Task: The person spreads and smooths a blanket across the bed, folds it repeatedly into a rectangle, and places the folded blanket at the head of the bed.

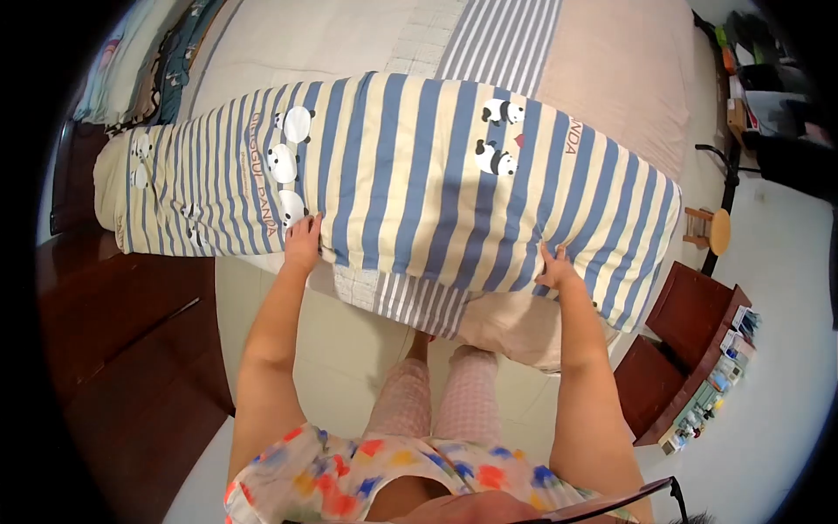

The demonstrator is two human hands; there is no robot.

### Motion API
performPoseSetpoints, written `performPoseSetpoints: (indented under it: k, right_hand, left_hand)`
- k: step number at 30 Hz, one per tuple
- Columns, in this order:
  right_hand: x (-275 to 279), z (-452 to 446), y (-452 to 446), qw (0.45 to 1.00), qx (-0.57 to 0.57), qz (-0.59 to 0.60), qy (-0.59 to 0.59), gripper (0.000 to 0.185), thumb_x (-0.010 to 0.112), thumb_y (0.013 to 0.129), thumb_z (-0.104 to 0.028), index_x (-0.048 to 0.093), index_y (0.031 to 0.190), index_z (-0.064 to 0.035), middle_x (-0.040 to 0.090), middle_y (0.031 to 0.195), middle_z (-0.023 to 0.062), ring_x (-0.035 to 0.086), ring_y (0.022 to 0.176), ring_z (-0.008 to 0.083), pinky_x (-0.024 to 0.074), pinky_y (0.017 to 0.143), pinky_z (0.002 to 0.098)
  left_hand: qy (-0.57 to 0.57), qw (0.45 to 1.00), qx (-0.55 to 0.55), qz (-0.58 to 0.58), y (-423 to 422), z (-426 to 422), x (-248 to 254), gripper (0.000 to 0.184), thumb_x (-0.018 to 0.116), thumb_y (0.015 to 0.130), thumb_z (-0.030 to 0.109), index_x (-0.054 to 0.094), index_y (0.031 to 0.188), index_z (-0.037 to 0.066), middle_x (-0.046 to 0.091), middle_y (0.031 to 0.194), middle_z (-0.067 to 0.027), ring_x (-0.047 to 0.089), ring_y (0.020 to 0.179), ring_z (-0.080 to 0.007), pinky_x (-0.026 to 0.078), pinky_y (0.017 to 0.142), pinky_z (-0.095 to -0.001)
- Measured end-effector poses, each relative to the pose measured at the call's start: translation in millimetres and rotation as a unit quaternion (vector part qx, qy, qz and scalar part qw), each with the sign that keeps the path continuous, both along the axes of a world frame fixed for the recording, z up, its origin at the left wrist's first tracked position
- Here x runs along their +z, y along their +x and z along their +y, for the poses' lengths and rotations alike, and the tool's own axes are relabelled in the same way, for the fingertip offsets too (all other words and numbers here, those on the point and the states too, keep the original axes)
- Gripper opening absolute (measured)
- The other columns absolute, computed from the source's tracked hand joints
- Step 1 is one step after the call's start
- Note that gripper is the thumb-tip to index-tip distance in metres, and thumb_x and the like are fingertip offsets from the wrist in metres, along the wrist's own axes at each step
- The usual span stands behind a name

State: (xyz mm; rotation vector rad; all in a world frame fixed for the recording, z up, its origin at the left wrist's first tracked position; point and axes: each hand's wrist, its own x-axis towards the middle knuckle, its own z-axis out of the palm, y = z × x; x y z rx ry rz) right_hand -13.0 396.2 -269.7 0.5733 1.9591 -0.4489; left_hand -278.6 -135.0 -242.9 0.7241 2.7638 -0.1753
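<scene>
A folded quilt [375, 175] with blue and cream stripes and printed pandas lies across the near side of the bed. At its near edge, left of the middle, my left hand [303, 242] is closed on the fabric beside a panda print. Farther right along that edge, my right hand [557, 267] pinches the cloth, and creases spread from its fingers. The undersides of both grips are hidden by the quilt. Beneath it shows the bed sheet [611, 61], pinkish beige with a grey-and-white striped band.
Folded cloths [144, 65] are stacked at the bed's far left. A dark wooden cabinet [131, 349] stands at left. On the right are a small wooden stool [717, 231] and a reddish-brown dresser [690, 306] with bottles and small items on top. Pale floor tiles [332, 341] lie under my legs.
</scene>
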Motion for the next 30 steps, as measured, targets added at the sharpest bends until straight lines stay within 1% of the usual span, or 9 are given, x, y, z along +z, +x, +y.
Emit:
performPoseSetpoints:
  k: [4, 8, 11, 16, 20, 21, 25, 29, 30]
  right_hand:
    - [-11, 1, 5, 1.0, 0.014, 0.008, 0.003, 0.102, 0.071, 0.072, -0.038, 0.007, 0.15, -0.0281, 0.002, 0.15, 0.032, 0.023, 0.132, 0.0548, 0.0306, 0.109, 0.045]
    - [-4, 0, 8, 1.0, -0.002, 0.026, -0.001, 0.1, 0.073, 0.07, -0.041, 0.012, 0.149, -0.0311, 0.001, 0.151, 0.0309, 0.021, 0.134, 0.0524, 0.0284, 0.11, 0.0448]
    - [-8, -11, 9, 0.998, 0.001, 0.055, 0.004, 0.099, 0.073, 0.069, -0.039, 0.014, 0.149, -0.0304, 0.009, 0.149, 0.0314, 0.024, 0.132, 0.0535, 0.0306, 0.109, 0.0473]
    - [-6, 14, 31, 0.98, -0.046, 0.187, -0.049, 0.082, 0.071, 0.07, -0.037, 0.035, 0.143, -0.0262, 0.02, 0.146, 0.0311, 0.038, 0.125, 0.0492, 0.0351, 0.105, 0.0435]
    - [-2, 32, 53, 0.947, -0.074, 0.295, -0.101, 0.058, 0.065, 0.078, -0.036, 0.051, 0.133, -0.0208, 0.037, 0.141, 0.0226, 0.046, 0.121, 0.0383, 0.0402, 0.1, 0.0404]
    - [-2, 40, 59, 0.925, -0.133, 0.336, -0.116, 0.044, 0.064, 0.079, -0.032, 0.06, 0.12, -0.0149, 0.049, 0.131, 0.0172, 0.054, 0.11, 0.0331, 0.0444, 0.092, 0.0401]
    - [-8, 105, 105, 0.868, -0.157, 0.462, 0.09, 0.033, 0.065, 0.077, -0.021, 0.061, 0.106, -0.0071, 0.053, 0.122, 0.0163, 0.058, 0.096, 0.0316, 0.046, 0.08, 0.0447]
    - [19, 160, 176, 0.757, -0.341, 0.374, 0.414, 0.061, 0.077, 0.069, -0.024, 0.052, 0.121, -0.0041, 0.05, 0.128, 0.0185, 0.049, 0.116, 0.0338, 0.0426, 0.092, 0.0393]
    - [12, 171, 189, 0.747, -0.429, 0.368, 0.35, 0.063, 0.078, 0.069, -0.027, 0.052, 0.122, -0.0027, 0.05, 0.128, 0.0196, 0.049, 0.117, 0.0346, 0.0422, 0.093, 0.0395]
  left_hand:
    - [0.052, 0.994, 0.07, -0.071, 2, 92, 42, 0.071, 0.061, 0.073, 0.008, 0.036, 0.139, 0.02, 0.04, 0.137, -0.0125, 0.032, 0.131, -0.0316, 0.022, 0.108, -0.0544]
    - [0.127, 0.981, -0.041, -0.143, 52, 222, 64, 0.083, 0.071, 0.071, 0.035, 0.031, 0.144, 0.027, 0.023, 0.149, -0.0159, 0.018, 0.137, -0.0407, 0.018, 0.108, -0.0611]
    - [0.085, 0.974, -0.13, -0.164, 122, 316, 48, 0.09, 0.074, 0.073, 0.036, 0.021, 0.147, 0.032, 0.018, 0.151, -0.0187, 0.017, 0.136, -0.0466, 0.023, 0.105, -0.0621]
    - [-0.057, 0.96, -0.038, -0.27, 196, 424, 3, 0.108, 0.079, 0.069, 0.036, 0.004, 0.147, 0.041, 0.009, 0.15, -0.0297, 0.019, 0.134, -0.0532, 0.029, 0.104, -0.0593]
    - [-0.165, 0.953, -0.025, -0.254, 195, 446, -21, 0.117, 0.081, 0.066, 0.046, -0.004, 0.146, 0.044, 0.005, 0.147, -0.0372, 0.019, 0.133, -0.0552, 0.032, 0.104, -0.0535]
    - [-0.202, 0.946, -0.022, -0.253, 194, 456, -15, 0.12, 0.081, 0.064, 0.047, -0.006, 0.146, 0.043, 0.005, 0.146, -0.0387, 0.021, 0.132, -0.0553, 0.034, 0.104, -0.0521]
    - [-0.266, 0.939, -0.019, -0.216, 197, 469, -29, 0.125, 0.081, 0.062, 0.051, -0.012, 0.146, 0.04, 0.005, 0.146, -0.0397, 0.023, 0.133, -0.0538, 0.03, 0.107, -0.0489]
    - [-0.295, 0.935, -0.043, -0.193, 200, 474, -28, 0.129, 0.081, 0.061, 0.053, -0.014, 0.146, 0.035, 0.012, 0.142, -0.043, 0.022, 0.135, -0.0506, 0.027, 0.109, -0.0468]
    - [-0.302, 0.933, -0.041, -0.192, 201, 476, -27, 0.128, 0.08, 0.061, 0.053, -0.014, 0.147, 0.034, 0.013, 0.142, -0.0433, 0.022, 0.135, -0.0495, 0.027, 0.109, -0.0465]
